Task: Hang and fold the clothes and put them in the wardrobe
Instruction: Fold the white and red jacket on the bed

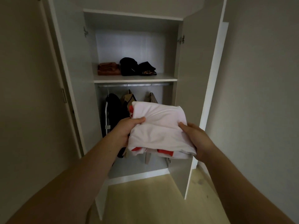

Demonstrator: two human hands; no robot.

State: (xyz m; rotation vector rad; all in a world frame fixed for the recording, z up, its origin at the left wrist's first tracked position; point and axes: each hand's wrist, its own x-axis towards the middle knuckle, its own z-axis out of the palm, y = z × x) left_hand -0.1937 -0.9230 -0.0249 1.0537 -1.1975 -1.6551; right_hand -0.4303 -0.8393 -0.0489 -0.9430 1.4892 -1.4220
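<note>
Dim room with pale walls: the wardrobe stands with both doors swung out, the right door close beside the right hand. A folded white shirt with red patches is held in front of the rail section, below the shelf edge. The left hand grip is clamped on its left edge, the right hand grip on its right edge. The shelf carries a rust stack and black stacks; open surface shows to their right. Hung garments fill the rail.
</note>
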